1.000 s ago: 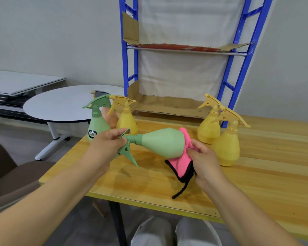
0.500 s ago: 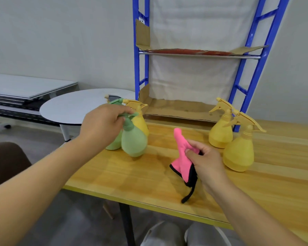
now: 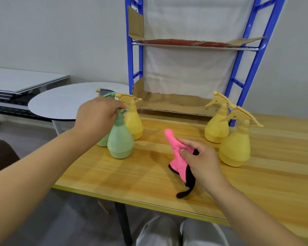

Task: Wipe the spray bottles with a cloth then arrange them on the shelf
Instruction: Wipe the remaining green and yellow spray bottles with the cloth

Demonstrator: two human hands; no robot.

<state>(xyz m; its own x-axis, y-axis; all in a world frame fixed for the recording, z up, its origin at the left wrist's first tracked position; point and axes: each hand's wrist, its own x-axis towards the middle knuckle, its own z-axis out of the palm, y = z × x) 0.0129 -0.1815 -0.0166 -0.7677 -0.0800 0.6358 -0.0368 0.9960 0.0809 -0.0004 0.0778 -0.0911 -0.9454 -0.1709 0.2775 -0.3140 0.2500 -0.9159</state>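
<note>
Lower centre of the frame, the right hand [image 3: 201, 162] pinches one pink and black cloth [image 3: 179, 160] between thumb and fingers above the wooden table [image 3: 149, 176]. Left of centre, the left hand [image 3: 96, 116] is closed around the head of one green bottle [image 3: 120, 142] standing on the table. Five bottles stand there: two green, the second [image 3: 102, 142] partly hidden behind it, and three yellow, one [image 3: 134, 121] beside the green pair and two [image 3: 235, 144] [image 3: 217, 127] at right. Behind, one blue shelf [image 3: 238, 82] with two cardboard-lined levels.
</note>
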